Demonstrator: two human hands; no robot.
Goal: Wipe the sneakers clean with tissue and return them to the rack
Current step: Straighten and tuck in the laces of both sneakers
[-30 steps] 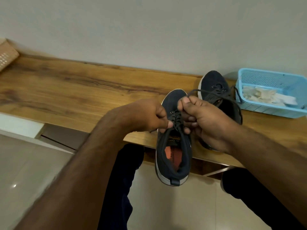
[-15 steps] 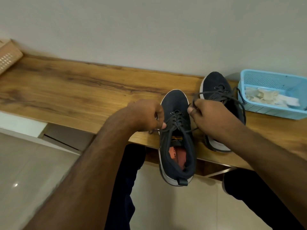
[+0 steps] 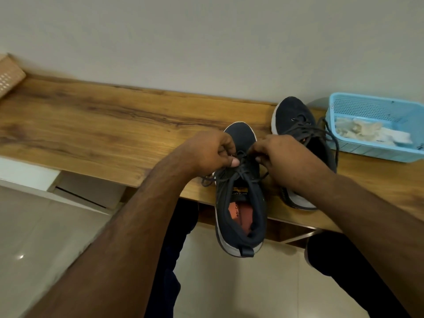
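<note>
From the head camera, a long shelf (image 3: 96,125) of glossy, streaky brown wood grain runs along a plain pale wall (image 3: 206,42). A dark navy sneaker (image 3: 241,203) of soft knit fabric lies on its front edge, toe on the wood and heel hanging out over the tiled floor (image 3: 46,237); it has a whitish rubber sole, a small heel loop and an orange insole with print too small to read. The left hand (image 3: 211,152) and the right hand (image 3: 282,157) meet over its tongue, each with fingers pinched together on the thin dark laces (image 3: 231,174), which trail loosely to either side. A second sneaker (image 3: 296,118) of the same make stands just behind the right hand, its laces loose. Near it to the right sits a light blue plastic basket (image 3: 376,154) with perforated walls, holding crumpled off-white tissue (image 3: 358,129). A tan perforated box (image 3: 9,74) shows at the far left edge.
</note>
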